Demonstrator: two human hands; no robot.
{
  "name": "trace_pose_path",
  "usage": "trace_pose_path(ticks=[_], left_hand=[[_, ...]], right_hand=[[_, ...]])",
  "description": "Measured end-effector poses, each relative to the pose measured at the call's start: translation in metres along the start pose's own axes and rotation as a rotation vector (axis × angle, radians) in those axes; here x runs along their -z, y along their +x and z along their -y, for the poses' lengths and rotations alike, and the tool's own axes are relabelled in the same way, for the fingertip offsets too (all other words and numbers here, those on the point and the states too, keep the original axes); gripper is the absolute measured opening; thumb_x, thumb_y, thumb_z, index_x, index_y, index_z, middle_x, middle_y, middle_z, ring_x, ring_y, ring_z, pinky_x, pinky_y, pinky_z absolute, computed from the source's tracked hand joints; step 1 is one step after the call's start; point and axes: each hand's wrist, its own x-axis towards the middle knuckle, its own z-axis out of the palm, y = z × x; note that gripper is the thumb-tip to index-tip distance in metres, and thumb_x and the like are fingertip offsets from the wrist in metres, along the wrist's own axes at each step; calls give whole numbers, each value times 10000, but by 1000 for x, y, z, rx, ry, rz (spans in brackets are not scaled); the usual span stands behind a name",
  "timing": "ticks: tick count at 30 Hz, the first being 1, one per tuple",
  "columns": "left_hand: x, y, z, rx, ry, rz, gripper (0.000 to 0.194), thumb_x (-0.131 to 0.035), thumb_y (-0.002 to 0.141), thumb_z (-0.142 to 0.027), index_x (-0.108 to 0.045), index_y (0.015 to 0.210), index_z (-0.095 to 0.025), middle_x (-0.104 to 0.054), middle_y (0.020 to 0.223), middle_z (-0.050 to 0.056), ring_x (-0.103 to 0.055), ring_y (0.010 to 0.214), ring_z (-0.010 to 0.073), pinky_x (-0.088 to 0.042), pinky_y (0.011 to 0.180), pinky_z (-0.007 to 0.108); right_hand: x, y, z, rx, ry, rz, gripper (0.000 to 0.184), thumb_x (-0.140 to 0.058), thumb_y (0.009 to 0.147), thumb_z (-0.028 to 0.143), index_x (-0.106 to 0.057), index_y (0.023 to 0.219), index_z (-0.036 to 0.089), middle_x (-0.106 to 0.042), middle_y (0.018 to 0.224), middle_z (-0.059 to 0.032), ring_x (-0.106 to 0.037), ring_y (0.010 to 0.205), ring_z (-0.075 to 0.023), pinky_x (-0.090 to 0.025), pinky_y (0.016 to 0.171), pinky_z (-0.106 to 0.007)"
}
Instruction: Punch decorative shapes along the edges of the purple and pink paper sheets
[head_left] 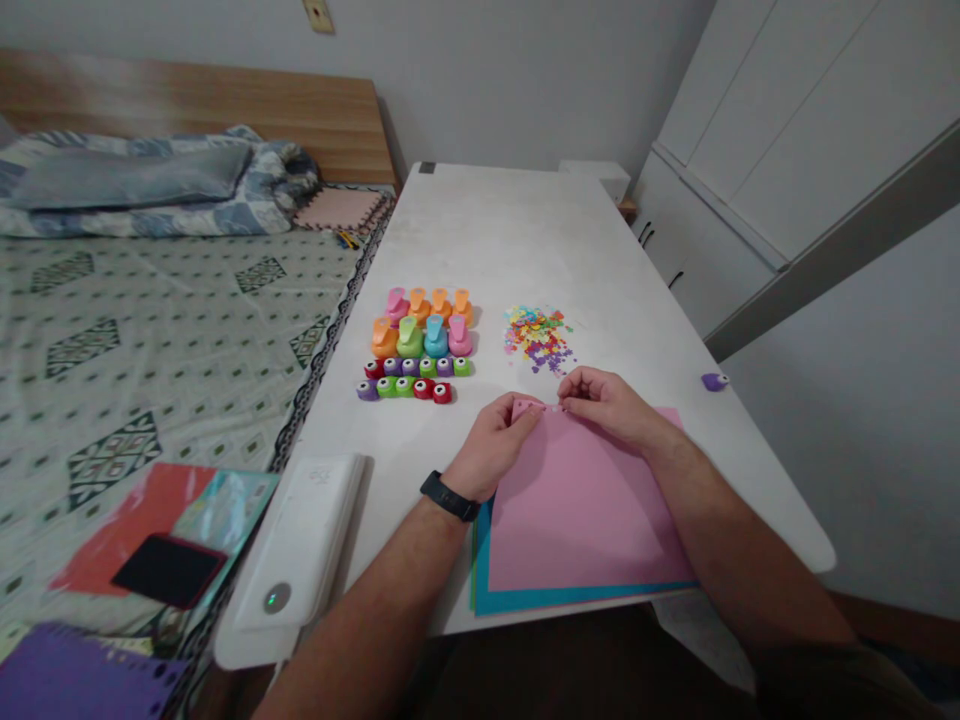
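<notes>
1. Pink paper sheet (577, 510) lies on a teal sheet (585, 598) at the near edge of the white table (510, 240).
2. Left hand (491, 445) and right hand (607, 405) sit just apart, both at the pink sheet's top edge.
3. Coloured paper scraps (536, 338) lie beside rows of craft punches (424, 340).

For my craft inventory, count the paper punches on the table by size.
Large punches: 8
Small punches: 12, with one purple punch set apart from the rest
Total: 20
</notes>
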Motion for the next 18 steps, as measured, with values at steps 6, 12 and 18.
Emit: trace_pose_path(ticks=[6, 12, 18], left_hand=[[0, 1, 0, -4, 7, -6, 321, -695, 859, -451, -701, 983, -155, -668, 867, 28, -552, 773, 140, -414, 697, 245], [-1, 0, -2, -8, -11, -5, 314, -699, 856, -440, -692, 974, -149, -653, 840, 15, -540, 746, 128, -404, 675, 234], [-1, 0, -3, -17, 6, -16, 321, -698, 851, -454, -700, 970, -156, -662, 848, 16, -548, 761, 138, -410, 691, 241]], right_hand=[[-2, 0, -1, -21, 62, -20, 161, -683, 811, 246, -618, 945, 185, -577, 804, 11, -503, 715, -127, -370, 645, -265], [-3, 1, -2, -32, 73, -52, 148, -691, 804, 223, -619, 929, 193, -578, 791, 19, -498, 700, -122, -363, 636, -265], [-4, 2, -2, -21, 66, -74, 150, -707, 786, 232, -622, 903, 192, -567, 762, 26, -487, 677, -121, -353, 620, -270]])
